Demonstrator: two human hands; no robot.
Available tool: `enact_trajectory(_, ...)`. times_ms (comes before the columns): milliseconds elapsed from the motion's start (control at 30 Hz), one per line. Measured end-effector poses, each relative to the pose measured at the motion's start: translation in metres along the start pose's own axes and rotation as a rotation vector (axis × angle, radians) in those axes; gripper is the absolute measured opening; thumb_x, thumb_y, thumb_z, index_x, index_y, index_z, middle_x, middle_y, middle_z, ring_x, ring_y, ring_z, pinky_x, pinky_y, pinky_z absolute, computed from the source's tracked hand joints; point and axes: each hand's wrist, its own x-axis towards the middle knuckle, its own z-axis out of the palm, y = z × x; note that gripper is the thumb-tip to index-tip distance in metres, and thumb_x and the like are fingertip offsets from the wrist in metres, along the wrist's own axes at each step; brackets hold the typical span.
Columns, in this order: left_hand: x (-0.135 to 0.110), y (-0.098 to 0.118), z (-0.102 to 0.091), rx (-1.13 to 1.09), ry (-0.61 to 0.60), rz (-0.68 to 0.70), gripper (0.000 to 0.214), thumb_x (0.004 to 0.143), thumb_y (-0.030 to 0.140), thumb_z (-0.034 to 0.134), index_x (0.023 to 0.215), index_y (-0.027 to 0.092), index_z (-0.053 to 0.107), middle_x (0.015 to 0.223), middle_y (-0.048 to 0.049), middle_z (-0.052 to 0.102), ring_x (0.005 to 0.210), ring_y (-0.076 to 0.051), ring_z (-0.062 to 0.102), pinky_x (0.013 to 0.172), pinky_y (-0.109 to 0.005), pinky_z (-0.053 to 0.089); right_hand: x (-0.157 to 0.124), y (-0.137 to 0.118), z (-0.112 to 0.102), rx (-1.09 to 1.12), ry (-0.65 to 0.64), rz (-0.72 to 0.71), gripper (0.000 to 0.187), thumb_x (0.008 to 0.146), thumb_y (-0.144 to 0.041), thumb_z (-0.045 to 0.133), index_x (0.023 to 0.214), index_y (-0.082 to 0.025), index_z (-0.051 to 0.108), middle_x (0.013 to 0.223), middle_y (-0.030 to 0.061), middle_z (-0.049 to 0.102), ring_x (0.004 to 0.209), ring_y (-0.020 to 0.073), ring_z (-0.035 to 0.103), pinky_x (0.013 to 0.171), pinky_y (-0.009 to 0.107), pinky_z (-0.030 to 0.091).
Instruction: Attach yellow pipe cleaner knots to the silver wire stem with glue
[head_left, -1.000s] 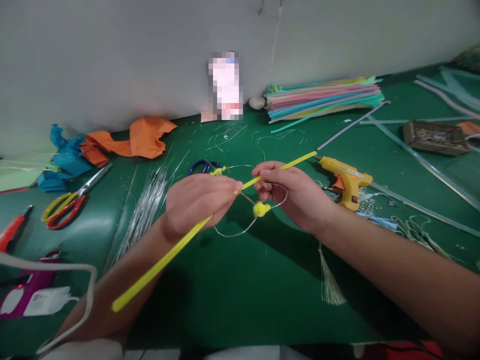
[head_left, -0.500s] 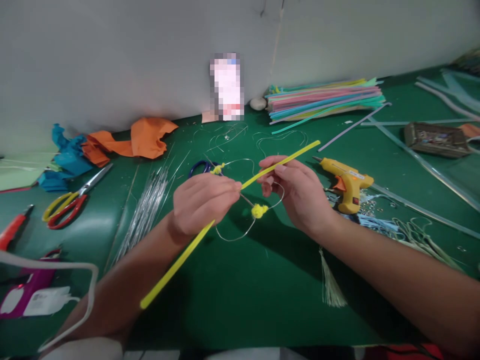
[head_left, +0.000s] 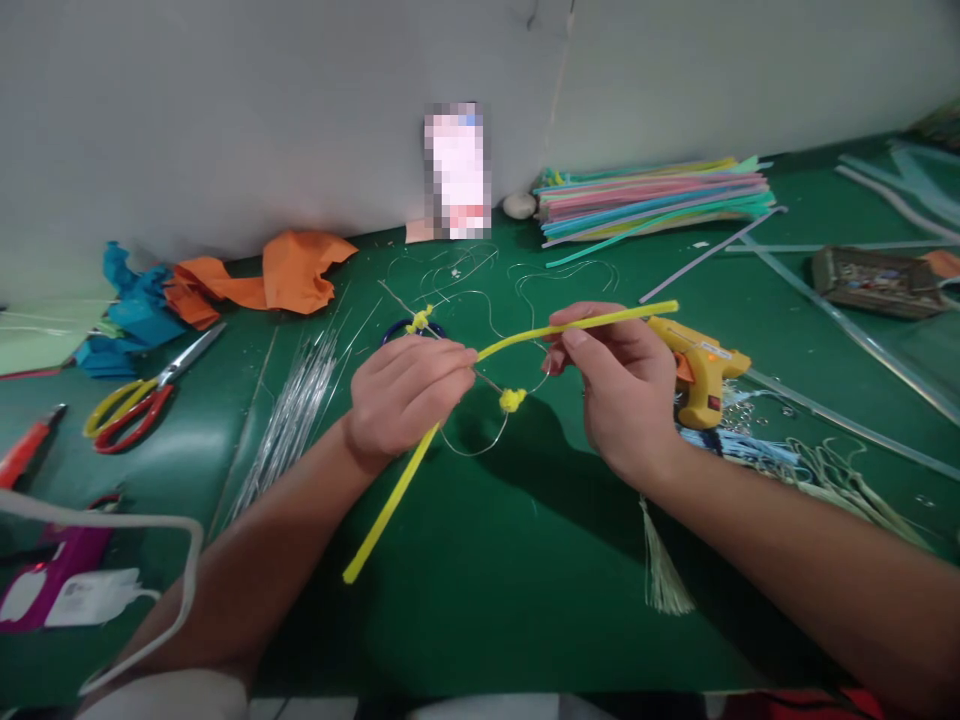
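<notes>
A yellow pipe cleaner (head_left: 386, 520) runs through my left hand (head_left: 409, 392), its lower end sticking out toward me. The same fist also holds a thin wire frame (head_left: 491, 383), which bears small yellow knots: one knot (head_left: 512, 400) to the right of the fist and another knot (head_left: 421, 320) above it. My right hand (head_left: 626, 375) pinches the pipe cleaner's upper part between thumb and fingers, and the strip bends slightly between the hands. A thin wire loop hangs under the fist and reaches near my right fingers. Behind my left hand, blue scissor handles (head_left: 394, 328) partly show.
A yellow glue gun (head_left: 705, 370) lies right of my right hand, near tassels (head_left: 664, 560). Bundled pipe cleaners (head_left: 652, 205) and a phone (head_left: 459, 170) are at the back. Left are wires (head_left: 289, 415), red-yellow scissors (head_left: 154, 395), crumpled orange paper (head_left: 296, 270) and a purple device (head_left: 67, 570).
My right hand has moved right along the pipe cleaner, whose upper end now points more level and farther right. The lower end has swung rightward and up. My left hand keeps its grip.
</notes>
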Motion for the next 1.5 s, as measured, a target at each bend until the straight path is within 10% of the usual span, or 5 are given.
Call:
enact_trajectory(467,-0.0032,-0.0016,0.0016,0.085,0.011,-0.063,0.019,0.083,0.008,0.068,0.097,0.021,0.064,0.096,-0.0037,0.079,0.089,-0.017,0.075,0.073,-0.028,0.056,-0.0022,0.0036,-0.0017,-0.045,-0.024,-0.003,0.009,0.082,-0.027,0.07,0.077,-0.024,0.064,0.082,-0.0005,0.065,0.06,0.011,0.058,0.06,0.03,0.051)
enact_trajectory(967,-0.0016,0.0014,0.0017,0.187,-0.053,0.073,0.006,0.087,0.012,0.065,0.091,0.016,0.065,0.099,-0.0054,0.078,0.092,-0.016,0.074,0.069,-0.029,0.048,0.0042,0.0032,0.0025,0.026,-0.075,0.683,0.021,0.081,-0.035,0.069,0.072,-0.017,0.067,0.069,0.0017,0.067,0.048,0.0093,0.056,0.046,0.024,0.045)
enact_trajectory(1500,-0.0095,-0.006,0.0049,0.117,-0.033,0.056,0.014,0.082,0.012,0.068,0.09,0.022,0.068,0.105,-0.0032,0.078,0.095,-0.02,0.074,0.083,-0.034,0.051,0.0045,-0.0021,0.0044,0.056,-0.122,0.733,0.018,0.084,-0.028,0.065,0.074,-0.015,0.07,0.067,0.0021,0.07,0.035,0.0046,0.045,0.033,0.019,0.033)
